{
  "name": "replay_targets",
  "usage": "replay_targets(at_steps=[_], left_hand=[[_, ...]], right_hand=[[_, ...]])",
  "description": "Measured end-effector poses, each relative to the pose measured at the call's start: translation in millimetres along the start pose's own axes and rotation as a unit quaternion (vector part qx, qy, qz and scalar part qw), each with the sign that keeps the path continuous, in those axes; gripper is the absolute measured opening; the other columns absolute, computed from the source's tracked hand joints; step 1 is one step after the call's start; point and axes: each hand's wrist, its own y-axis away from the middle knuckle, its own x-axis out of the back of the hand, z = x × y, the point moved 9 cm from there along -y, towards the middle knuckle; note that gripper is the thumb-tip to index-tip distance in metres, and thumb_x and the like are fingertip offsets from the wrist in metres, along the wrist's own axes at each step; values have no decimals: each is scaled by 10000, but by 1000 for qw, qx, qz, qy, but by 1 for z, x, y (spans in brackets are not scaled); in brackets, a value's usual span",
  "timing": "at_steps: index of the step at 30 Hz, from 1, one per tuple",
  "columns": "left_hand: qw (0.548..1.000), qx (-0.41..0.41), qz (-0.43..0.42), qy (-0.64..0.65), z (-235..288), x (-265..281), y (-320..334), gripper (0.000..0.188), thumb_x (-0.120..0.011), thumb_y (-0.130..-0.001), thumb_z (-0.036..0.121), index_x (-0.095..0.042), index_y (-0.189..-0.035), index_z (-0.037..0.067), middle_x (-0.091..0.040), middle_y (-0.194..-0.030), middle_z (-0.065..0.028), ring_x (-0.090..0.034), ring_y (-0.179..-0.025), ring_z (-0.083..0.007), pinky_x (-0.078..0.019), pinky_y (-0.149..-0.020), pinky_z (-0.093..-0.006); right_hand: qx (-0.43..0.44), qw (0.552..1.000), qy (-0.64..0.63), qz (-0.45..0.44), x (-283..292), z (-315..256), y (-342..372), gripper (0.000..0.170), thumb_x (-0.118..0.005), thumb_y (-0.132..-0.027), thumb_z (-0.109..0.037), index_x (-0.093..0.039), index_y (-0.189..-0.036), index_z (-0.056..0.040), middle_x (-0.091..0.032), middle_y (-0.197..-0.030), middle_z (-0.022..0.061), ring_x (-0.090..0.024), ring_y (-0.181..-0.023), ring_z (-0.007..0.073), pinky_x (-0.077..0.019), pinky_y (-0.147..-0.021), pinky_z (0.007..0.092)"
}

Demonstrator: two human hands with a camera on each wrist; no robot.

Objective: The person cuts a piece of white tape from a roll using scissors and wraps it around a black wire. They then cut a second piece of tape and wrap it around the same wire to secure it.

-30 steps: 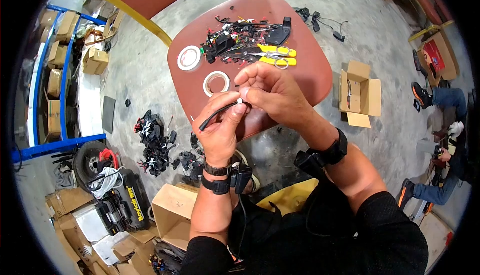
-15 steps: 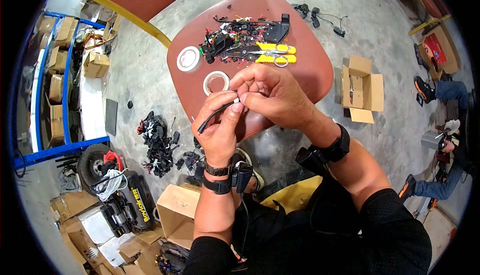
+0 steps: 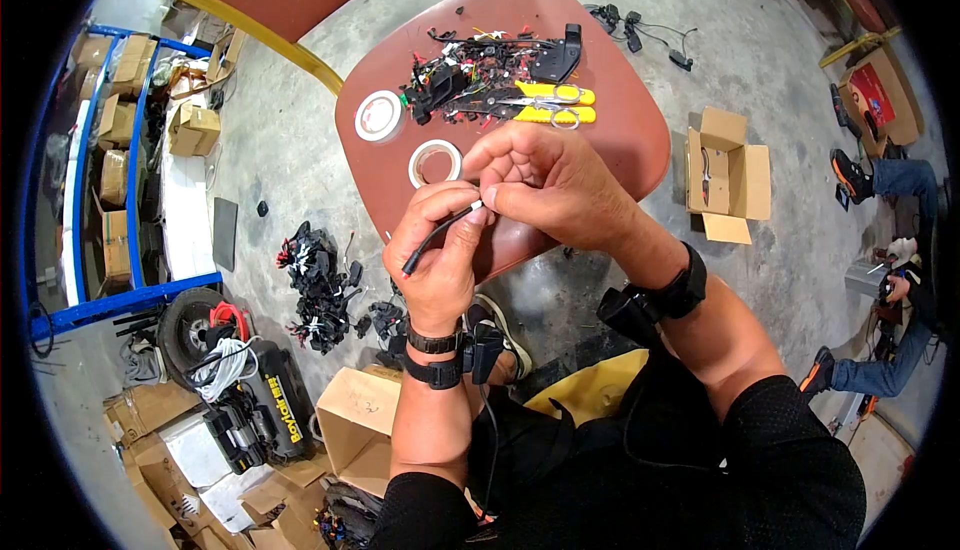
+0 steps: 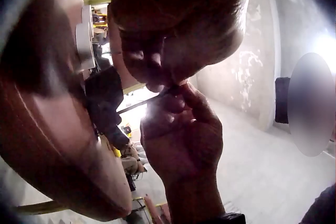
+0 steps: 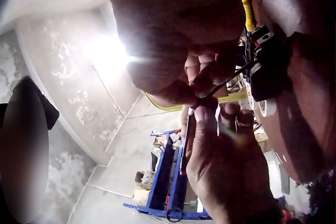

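A short black cable (image 3: pixel 430 242) with a white band (image 3: pixel 476 206) near its upper end lies across my left hand (image 3: pixel 437 260). Thumb and forefinger of that hand pinch it just below the band. My right hand (image 3: pixel 565 195) meets the left fingertips, its thumb and forefinger pinched together at the banded end. Between the two hands, the right wrist view shows the cable (image 5: pixel 185 148) hanging down past the left thumb. A thin dark strand (image 5: pixel 231 80) runs out from the pinch toward the chair. Fingers hide the join itself.
On the red-brown chair seat (image 3: pixel 625 150) lie tape rolls (image 3: pixel 380 116), a heap of small black parts (image 3: pixel 475 70) and yellow-handled cutters (image 3: pixel 562 115). An open carton (image 3: pixel 745 185) stands right on the floor. Black connectors (image 3: pixel 318 285) are piled at left. Another person's leg (image 3: pixel 900 180) shows far right.
The head view has shifted slightly. Both hands stay together at the white band, and the cable's free end has swung a little in the left hand.
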Motion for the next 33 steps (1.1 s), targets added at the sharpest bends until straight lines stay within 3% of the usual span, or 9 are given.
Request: replay_targets(at_steps=[16, 20, 22, 28, 33], left_hand=[[999, -18, -20, -25, 1, 0, 2, 130, -637, -831, -87, -649, -949, -33, -660, -942, -125, -629, -835, -176, -504, -760, -280], [999, -29, -13, -39, 2, 2, 3, 144, -616, -822, -95, -635, -950, -33, -661, -943, -121, -630, -863, -179, -495, -784, -278], [999, -27, -3, -40, 3, 2, 3, 137, -610, -822, -92, -631, -943, -31, -661, -938, -115, -628, -876, -173, -488, -793, -274], [998, 14, 0, -55, -3, 6, 5, 123, -587, -865, -71, -615, -971, -14, -639, -951, -52, -597, -874, -110, -474, -817, -243], [996, 63, 17, -54, -10, 8, 7, 122, -589, -884, -47, -605, -995, 2, -623, -919, -5, -576, -848, -69, -468, -780, -217]], right_hand=[[-5, 1000, 18, -4, -1, -8, 2, 298, -563, -833, 65, -610, -1117, -10, -603, -817, -27, -556, -749, 10, -462, -672, 170], [10, 997, 82, -4, -2, -10, 3, 305, -590, -821, 64, -617, -1113, -21, -592, -823, -39, -524, -725, 1, -444, -662, 171], [11, 991, 130, -5, -2, -9, 5, 309, -607, -814, 62, -621, -1110, -28, -590, -828, -46, -507, -712, -1, -435, -655, 177], [29, 982, 186, 11, -6, -14, 4, 242, -636, -815, 7, -616, -1056, -1, -627, -821, 35, -567, -717, 75, -478, -643, 236], [27, 980, 198, 21, -3, -6, 5, 219, -683, -802, 9, -661, -1012, -50, -645, -848, 8, -516, -675, 50, -435, -614, 218]])
